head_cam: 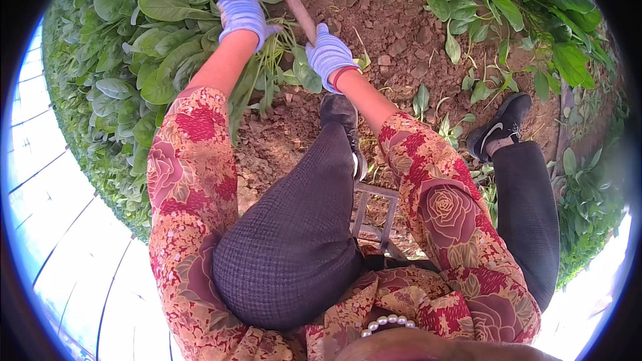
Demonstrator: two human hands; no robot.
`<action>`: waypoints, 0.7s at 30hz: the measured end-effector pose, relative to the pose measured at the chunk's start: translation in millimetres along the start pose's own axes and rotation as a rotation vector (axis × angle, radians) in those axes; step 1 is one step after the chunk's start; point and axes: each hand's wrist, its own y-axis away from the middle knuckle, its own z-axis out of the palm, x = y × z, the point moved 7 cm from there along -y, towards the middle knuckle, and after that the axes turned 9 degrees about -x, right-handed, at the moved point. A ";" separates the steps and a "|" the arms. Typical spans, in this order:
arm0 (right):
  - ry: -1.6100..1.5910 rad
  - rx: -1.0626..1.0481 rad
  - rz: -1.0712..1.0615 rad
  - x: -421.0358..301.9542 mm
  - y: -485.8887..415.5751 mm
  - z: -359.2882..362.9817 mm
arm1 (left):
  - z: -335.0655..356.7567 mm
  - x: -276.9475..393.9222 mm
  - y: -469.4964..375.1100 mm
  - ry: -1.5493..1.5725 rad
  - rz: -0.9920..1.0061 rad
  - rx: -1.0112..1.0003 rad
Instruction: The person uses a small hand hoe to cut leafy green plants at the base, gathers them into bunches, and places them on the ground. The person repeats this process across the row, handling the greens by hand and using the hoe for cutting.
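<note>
My left hand [244, 17], in a light blue knit glove, is among leafy green plants [168, 5] that look like spinach, at the upper left. Its fingers curl around stems, and a bunch of stems [273, 52] hangs out below the palm. To its right, my right hand [331, 52], in a matching glove and with a red band at the wrist, is closed around the end of a tool's wooden handle [293, 2]. The handle slants up and left; its far end lies close to the plants at the top edge, where the tool's head cannot be made out.
Reddish, crumbly soil [396, 35] lies between the plant rows. More leafy plants [506, 10] grow at the upper right. A black shoe [501, 123] stands at the right, another [339, 110] below my right hand. A metal frame [376, 190] stands between my legs.
</note>
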 end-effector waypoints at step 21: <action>-0.145 -0.042 -0.041 4.5 8.8 25.1 | 3.5 -11.7 -33.9 0.144 0.120 -0.247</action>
